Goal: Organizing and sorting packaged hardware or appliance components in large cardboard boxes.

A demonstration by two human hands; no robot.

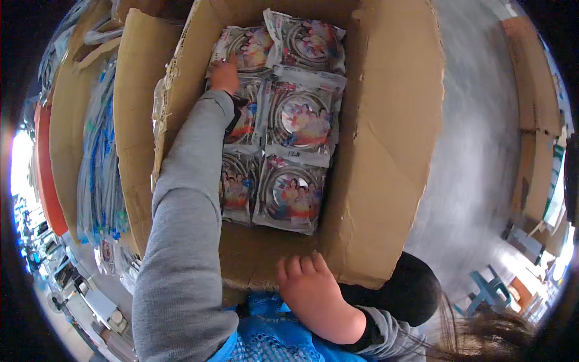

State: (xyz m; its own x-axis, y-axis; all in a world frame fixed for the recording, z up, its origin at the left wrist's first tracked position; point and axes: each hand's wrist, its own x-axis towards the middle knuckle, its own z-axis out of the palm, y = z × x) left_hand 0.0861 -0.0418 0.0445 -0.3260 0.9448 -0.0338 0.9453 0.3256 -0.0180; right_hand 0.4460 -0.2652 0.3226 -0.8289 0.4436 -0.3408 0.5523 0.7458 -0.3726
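Note:
In front of me a deep cardboard box (398,117) holds several clear plastic packets in two columns, each with coiled hose or cable and a printed picture card. My left hand (225,78) reaches inside and touches the far-left packet (253,47); its fingertips are partly hidden, so a grip cannot be made out. Beside it lies the far-right packet (314,45), overlapping the middle-right packet (301,115). A near-right packet (291,194) lies closest to me. My right hand (310,289) lies over the box's near edge with fingers bent; whether it grips the cardboard is unclear.
Left of the box, another open carton (140,90) stands beside bundled clear and blue tubing (102,158). To the right is grey floor (470,158), with stacked cartons (533,99) beyond it and a blue-grey stool (488,289) at lower right.

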